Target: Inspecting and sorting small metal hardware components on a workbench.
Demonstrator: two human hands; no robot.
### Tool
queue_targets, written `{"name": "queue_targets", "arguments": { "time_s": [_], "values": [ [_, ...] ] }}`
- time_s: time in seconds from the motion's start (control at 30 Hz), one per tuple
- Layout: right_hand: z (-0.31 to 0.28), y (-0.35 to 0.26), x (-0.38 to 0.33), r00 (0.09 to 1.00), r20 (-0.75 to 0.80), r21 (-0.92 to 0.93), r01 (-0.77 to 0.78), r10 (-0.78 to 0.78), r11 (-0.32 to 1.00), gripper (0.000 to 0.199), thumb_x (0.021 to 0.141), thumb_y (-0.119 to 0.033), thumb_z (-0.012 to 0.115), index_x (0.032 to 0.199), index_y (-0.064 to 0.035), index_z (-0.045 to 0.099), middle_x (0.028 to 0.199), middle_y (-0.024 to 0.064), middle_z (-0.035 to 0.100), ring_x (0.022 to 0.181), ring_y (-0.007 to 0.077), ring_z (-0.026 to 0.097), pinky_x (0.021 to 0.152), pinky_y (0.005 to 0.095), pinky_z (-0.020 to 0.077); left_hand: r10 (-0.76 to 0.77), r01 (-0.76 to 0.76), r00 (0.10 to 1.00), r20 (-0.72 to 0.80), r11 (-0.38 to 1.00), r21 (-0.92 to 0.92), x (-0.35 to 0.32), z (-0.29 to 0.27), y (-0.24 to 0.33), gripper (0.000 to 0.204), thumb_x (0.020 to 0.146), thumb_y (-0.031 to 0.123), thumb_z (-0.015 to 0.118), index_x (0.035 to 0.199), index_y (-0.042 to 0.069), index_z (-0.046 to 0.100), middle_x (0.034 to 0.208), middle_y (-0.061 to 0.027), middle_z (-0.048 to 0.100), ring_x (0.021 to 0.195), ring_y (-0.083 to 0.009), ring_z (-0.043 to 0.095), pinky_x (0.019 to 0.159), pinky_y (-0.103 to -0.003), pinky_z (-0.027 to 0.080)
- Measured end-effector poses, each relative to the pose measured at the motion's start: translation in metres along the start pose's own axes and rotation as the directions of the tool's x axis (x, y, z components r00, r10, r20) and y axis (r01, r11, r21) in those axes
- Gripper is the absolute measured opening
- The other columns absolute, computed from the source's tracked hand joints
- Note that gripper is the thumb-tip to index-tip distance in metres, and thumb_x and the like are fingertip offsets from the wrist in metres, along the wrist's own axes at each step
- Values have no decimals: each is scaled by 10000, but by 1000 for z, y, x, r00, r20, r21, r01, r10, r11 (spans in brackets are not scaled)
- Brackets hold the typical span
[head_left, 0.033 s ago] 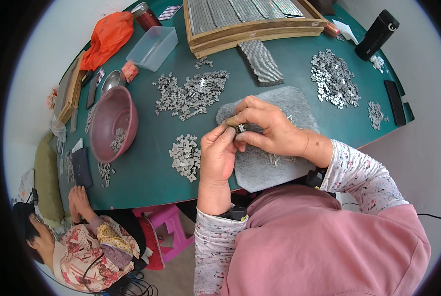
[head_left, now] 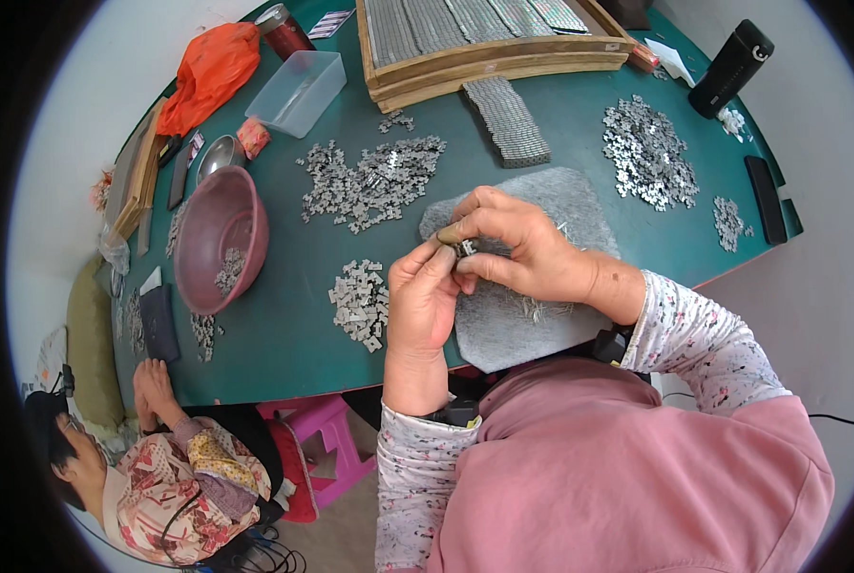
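Note:
My left hand (head_left: 421,301) and my right hand (head_left: 527,246) meet above a grey cloth mat (head_left: 503,339). Pinched between the fingertips of both is a small metal piece (head_left: 465,248), dark with a bright silver part; its exact kind is too small to make out. Thin pale slivers (head_left: 541,309) lie on the mat beneath my right hand. Just left of my left hand is a pile of flat silver metal pieces (head_left: 358,304). Beyond it spreads a larger heap of small silver metal pieces (head_left: 379,181). A block of neatly lined-up metal pieces (head_left: 507,122) rests behind the mat.
Wooden trays (head_left: 498,73) filled with metal rows stand at the back. More metal pieces (head_left: 646,153) and a black bottle (head_left: 732,67) are at right. A pink basin (head_left: 184,250) and clear plastic box (head_left: 298,94) stand at left. Another person's hands (head_left: 155,390) rest at the table edge.

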State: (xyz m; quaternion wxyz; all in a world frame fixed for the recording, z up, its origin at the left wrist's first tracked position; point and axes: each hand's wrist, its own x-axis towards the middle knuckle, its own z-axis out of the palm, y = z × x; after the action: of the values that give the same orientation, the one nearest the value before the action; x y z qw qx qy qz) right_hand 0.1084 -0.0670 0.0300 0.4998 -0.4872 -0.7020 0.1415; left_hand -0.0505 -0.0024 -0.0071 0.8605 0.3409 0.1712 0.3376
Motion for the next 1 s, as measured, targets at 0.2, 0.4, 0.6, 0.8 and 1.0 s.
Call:
{"name": "queue_targets", "arguments": {
  "time_s": [0.2,0.4,0.6,0.8,1.0],
  "values": [
    [5,-5,6,999,-7,32,-38,39,999,294,751,-48,713,1039,-38,654,980,125,601,932,308,600,792,382,505,49,-49,999,4,993,-112,1,-7,-2,178,946,59,570,1068,-45,647,834,-82,645,669,-156,584,580,-280,474],
    [4,-7,10,999,13,-70,31,-30,997,340,726,-62,732,1053,-32,642,984,127,600,939,322,598,782,393,508,67,-69,998,-20,991,-118,-2,-2,-1,207,945,85,589,1104,-27,660,886,-82,665,694,-148,599,585,-275,480],
    [4,-8,10,999,36,-185,45,-39,982,323,724,-59,736,1030,-31,639,993,130,596,937,327,597,784,394,507,88,-89,996,-24,994,-63,-1,-6,-4,203,951,80,575,1102,-26,659,882,-82,664,679,-142,601,569,-263,477],
    [-1,-4,11,998,55,52,-23,20,998,308,738,-61,738,1025,-22,637,993,131,610,952,328,610,805,389,509,-12,16,1000,26,992,-124,-2,-1,1,207,956,90,575,1099,-31,662,882,-68,663,643,-120,574,560,-246,466],
    [0,-5,16,991,116,-5,-72,72,997,308,740,-74,757,1019,-15,639,1006,142,618,956,316,613,813,375,509,91,-87,993,-75,995,51,-1,-4,-3,155,924,72,614,1028,-22,679,807,-56,650,582,-89,533,494,-204,414]
  ]
}}
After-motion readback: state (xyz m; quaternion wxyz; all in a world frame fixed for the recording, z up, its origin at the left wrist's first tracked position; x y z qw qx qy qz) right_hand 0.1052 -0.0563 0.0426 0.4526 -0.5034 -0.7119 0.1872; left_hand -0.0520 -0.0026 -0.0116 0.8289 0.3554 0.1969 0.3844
